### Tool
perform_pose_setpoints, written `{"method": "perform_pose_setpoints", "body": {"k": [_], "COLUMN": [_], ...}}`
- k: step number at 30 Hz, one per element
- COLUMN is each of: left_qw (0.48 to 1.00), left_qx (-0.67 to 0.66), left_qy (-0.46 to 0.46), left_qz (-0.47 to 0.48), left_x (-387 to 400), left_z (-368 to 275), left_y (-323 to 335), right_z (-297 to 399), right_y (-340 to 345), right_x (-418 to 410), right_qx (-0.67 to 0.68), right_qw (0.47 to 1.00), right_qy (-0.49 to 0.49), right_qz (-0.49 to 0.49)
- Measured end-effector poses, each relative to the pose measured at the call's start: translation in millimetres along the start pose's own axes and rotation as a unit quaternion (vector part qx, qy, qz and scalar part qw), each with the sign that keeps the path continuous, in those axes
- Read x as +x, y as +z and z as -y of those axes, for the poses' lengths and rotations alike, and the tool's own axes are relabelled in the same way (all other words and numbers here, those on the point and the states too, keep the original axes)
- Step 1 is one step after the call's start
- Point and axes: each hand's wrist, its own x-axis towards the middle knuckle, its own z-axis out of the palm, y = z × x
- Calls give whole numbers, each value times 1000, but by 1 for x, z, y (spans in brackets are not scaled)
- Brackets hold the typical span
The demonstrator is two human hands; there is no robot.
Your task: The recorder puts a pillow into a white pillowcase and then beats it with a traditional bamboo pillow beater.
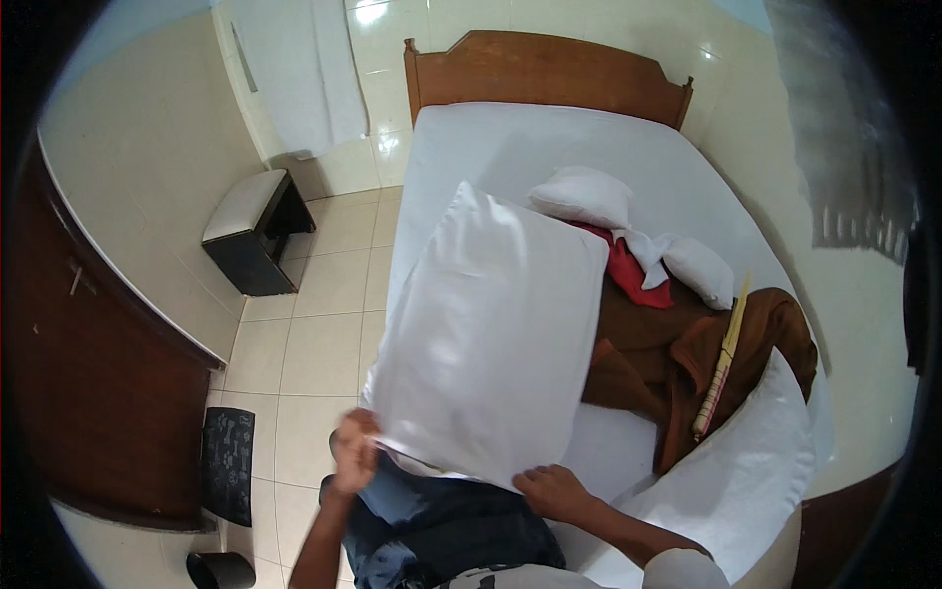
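A pillow in a glossy white pillowcase [493, 331] lies across the near left part of the bed, its close end over my lap. My left hand [357, 450], slightly blurred, grips the near left corner of the pillowcase. At the near right corner, the fingers of my right hand [550, 492] are closed on the cloth edge. Between both hands the case's near edge hangs a little loose. A second white pillow [728, 478] rests at the right, beside my right forearm.
On the white-sheeted mattress [544, 136] lie a brown blanket [640, 375], a stick broom [721, 361], a red cloth [636, 272] and two small white cushions [581, 195] [699, 271]. A wooden headboard [544, 70] stands beyond. Leftward are a padded stool [257, 228], a mat [228, 464], a bin [221, 570] and a door [110, 353].
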Motion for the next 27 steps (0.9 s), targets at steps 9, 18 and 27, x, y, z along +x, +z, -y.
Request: {"method": "perform_pose_setpoints", "body": {"k": [9,18,27], "left_qw": [930,987,963], "left_qx": [119,47,58], "left_qy": [-157,-150,-232], "left_qz": [311,41,127], "left_x": [-23,61,72], "left_z": [21,-42,-58], "left_y": [-12,28,93], "right_z": [-2,-112,-29], "right_y": [-23,18,-88], "right_x": [13,60,120], "right_qx": [101,653,523], "right_qw": [983,532,767], "right_qy": [-5,402,135], "right_qz": [151,-360,-346]}}
